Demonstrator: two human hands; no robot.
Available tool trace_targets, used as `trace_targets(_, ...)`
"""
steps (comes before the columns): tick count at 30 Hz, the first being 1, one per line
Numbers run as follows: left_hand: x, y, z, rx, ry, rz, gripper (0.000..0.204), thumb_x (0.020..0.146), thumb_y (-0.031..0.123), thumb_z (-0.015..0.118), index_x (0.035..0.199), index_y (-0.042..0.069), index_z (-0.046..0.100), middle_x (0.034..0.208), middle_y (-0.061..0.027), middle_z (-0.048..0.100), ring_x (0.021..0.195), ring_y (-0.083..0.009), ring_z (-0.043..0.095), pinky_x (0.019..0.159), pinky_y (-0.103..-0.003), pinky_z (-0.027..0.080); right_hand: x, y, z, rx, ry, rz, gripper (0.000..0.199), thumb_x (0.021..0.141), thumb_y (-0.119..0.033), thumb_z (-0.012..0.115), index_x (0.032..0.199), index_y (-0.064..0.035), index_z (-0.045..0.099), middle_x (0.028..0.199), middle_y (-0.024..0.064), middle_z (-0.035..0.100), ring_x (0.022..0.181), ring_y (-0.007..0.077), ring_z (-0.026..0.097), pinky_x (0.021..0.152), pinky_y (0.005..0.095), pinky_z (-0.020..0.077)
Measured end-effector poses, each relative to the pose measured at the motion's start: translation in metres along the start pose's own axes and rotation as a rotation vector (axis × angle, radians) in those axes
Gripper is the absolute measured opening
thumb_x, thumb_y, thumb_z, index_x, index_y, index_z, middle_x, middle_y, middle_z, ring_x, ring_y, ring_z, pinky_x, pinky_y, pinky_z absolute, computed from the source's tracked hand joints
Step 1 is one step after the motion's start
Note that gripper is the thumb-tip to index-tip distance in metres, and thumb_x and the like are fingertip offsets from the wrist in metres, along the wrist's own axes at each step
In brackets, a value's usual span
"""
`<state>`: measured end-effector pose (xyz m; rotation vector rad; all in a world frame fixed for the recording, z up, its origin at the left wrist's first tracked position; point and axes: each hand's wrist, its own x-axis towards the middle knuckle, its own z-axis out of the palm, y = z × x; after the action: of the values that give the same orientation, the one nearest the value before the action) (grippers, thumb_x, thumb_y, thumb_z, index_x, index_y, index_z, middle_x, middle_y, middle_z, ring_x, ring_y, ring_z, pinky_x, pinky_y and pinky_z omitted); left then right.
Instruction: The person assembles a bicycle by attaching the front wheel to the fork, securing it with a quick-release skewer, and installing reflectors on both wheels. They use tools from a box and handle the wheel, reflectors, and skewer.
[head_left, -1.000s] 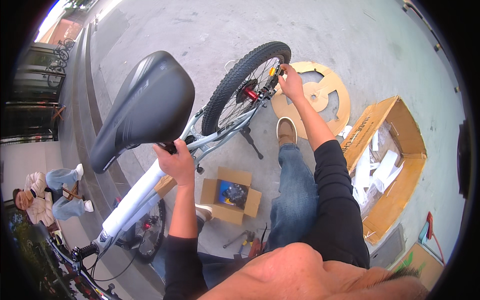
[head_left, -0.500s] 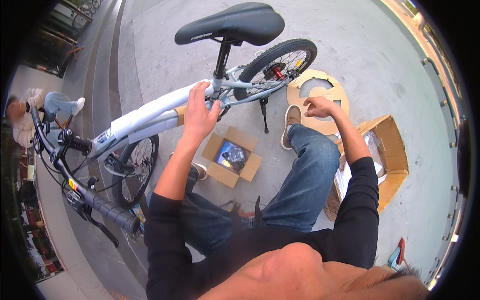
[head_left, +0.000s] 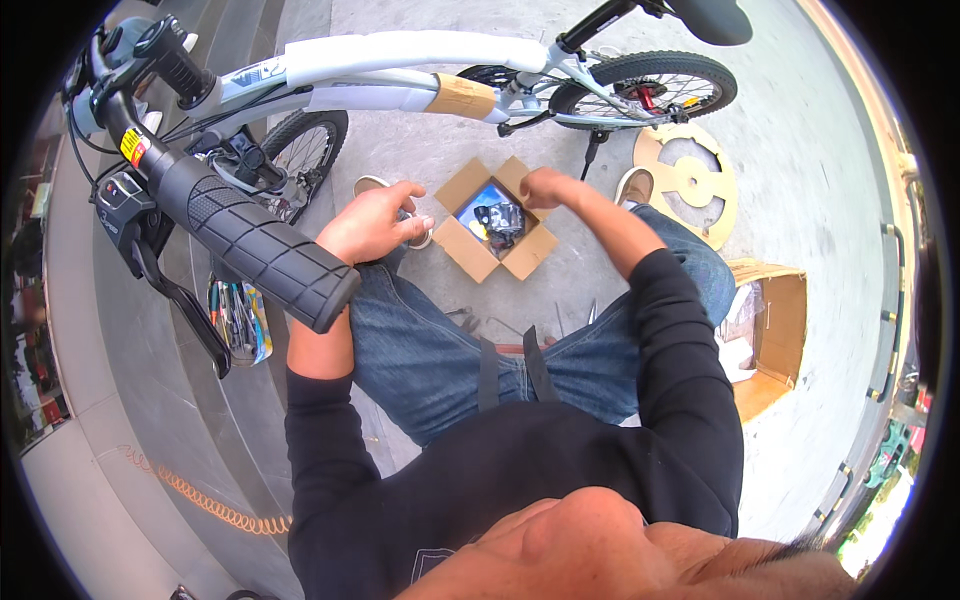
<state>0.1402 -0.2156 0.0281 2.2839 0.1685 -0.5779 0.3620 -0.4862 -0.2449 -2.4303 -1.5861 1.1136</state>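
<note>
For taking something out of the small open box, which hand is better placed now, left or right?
Probably the right hand: in view, it overlaps the upper-right side of the small open box. The left hand is outside, to its left.

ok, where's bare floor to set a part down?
Bare: floor right of the disc and carton; smaller patch between front wheel and box, above the left shoe. Crowded: either side of the box, left hand and right hand; below it, tools.
</note>
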Motion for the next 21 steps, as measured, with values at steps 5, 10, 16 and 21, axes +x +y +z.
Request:
trace_targets(5, 0.001, -0.005, 0.002, -0.130, 0.060, -0.051, 0.052, 0.103, 0.022, 0.077, 0.147, 0.000, 0.061, 0.121, -0.0216, 0.078, 0.110, -0.0297, 0.077, 0.095, -0.041, 0.060, 0.087, -0.061, 0.110, 0.080, 0.081, 0.020, 0.031, 0.085, -0.027, 0.079, 0.112, -0.0123, 0.078, 0.110, 0.0158, 0.079, 0.104, 0.0404, 0.075, 0.088, 0.0513, 0.0605)
trace_targets(10, 0.009, -0.001, 0.006, 0.037, 0.032, -0.047, 0.055, 0.100, 0.029, 0.079, 0.145, 0.002, 0.064, 0.122, -0.0237, 0.077, 0.113, -0.0388, 0.076, 0.097, -0.046, 0.059, 0.106, -0.091, 0.161, 0.073, 0.284, 0.037, 0.020, 0.097, -0.013, 0.063, 0.111, -0.0074, 0.077, 0.119, 0.0185, 0.072, 0.098, 0.0390, 0.079, 0.082, 0.0497, 0.0650)
trace_targets(16, 0.027, 0.007, 0.010, 0.088, 0.030, -0.079, 0.054, 0.099, 0.030, 0.080, 0.142, 0.002, 0.065, 0.121, -0.0240, 0.077, 0.113, -0.0423, 0.074, 0.097, -0.047, 0.058, 0.119, -0.099, 0.171, -0.057, 0.232, 0.116, 0.022, 0.100, -0.013, 0.061, 0.117, -0.0099, 0.075, 0.120, 0.0167, 0.073, 0.094, 0.0337, 0.080, 0.076, 0.0468, 0.0654)
trace_targets(21, 0.029, 0.003, 0.018, 0.100, 0.013, -0.053, 0.055, 0.098, 0.031, 0.080, 0.142, 0.002, 0.064, 0.120, -0.0217, 0.078, 0.112, -0.0420, 0.074, 0.097, -0.048, 0.057, 0.115, -0.092, 0.159, 0.072, 0.291, 0.082, 0.023, 0.099, -0.017, 0.067, 0.120, -0.0085, 0.073, 0.118, 0.0187, 0.074, 0.097, 0.0383, 0.079, 0.082, 0.0487, 0.0647)
